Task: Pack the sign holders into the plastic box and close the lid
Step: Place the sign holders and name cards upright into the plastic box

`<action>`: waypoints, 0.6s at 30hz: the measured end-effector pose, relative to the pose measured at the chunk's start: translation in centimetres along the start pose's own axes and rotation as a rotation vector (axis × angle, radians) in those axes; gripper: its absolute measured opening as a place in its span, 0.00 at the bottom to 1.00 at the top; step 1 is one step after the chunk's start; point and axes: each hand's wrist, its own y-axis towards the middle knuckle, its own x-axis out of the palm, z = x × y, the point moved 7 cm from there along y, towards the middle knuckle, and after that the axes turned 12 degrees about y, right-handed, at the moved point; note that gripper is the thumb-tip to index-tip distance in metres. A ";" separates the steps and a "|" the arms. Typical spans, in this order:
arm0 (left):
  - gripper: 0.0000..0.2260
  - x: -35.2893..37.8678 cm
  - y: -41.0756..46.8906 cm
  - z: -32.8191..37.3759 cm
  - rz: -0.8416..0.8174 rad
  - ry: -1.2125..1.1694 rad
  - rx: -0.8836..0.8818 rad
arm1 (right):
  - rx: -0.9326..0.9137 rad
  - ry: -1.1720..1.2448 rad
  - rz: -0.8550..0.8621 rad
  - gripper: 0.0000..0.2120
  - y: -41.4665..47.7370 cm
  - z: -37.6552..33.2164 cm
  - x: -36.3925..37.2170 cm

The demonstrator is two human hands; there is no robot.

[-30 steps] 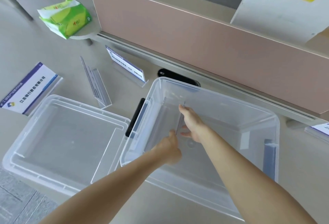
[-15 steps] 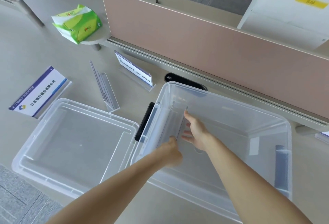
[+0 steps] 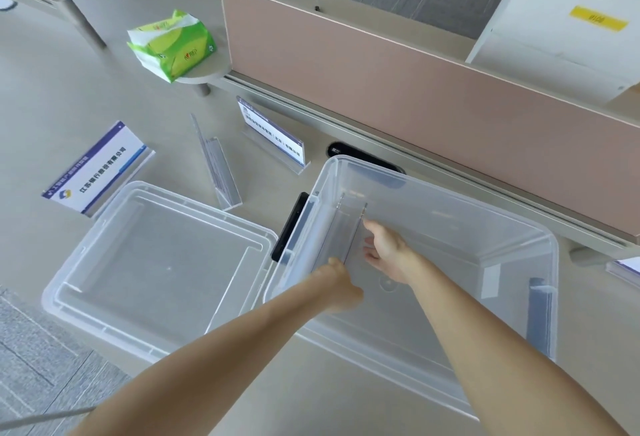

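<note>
A clear plastic box (image 3: 519, 238) stands open on the desk, its lid (image 3: 156, 262) lying upside down to its left. Inside the box, by the left wall, two clear sign holders (image 3: 341, 231) stand on edge. My left hand (image 3: 341, 288) holds the near end of the inner one. My right hand (image 3: 386, 252) presses straight fingers against its right face. On the desk left of the box are a sign holder with a blue-white card (image 3: 95, 168), an empty clear one (image 3: 218, 165) and an upright one with a card (image 3: 273, 137).
A green tissue pack (image 3: 171, 44) sits at the back left. A pink divider panel (image 3: 415, 89) runs behind the box. Another sign holder (image 3: 625, 271) shows at the right edge. A black latch (image 3: 289, 227) is on the box's left side.
The camera view shifted so the scene slid right and down. Both hands stay at the sign holder inside the box, which now stands closer beside the other one.
</note>
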 end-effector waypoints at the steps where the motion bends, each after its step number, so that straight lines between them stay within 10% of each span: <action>1: 0.28 -0.5 -0.5 0.0 0.036 0.028 0.014 | -0.033 -0.025 0.016 0.18 -0.5 -0.3 -0.4; 18: 0.18 -3.0 -9.3 5.8 0.430 -0.222 0.442 | -0.537 -0.625 0.221 0.08 -18.5 -7.3 -8.8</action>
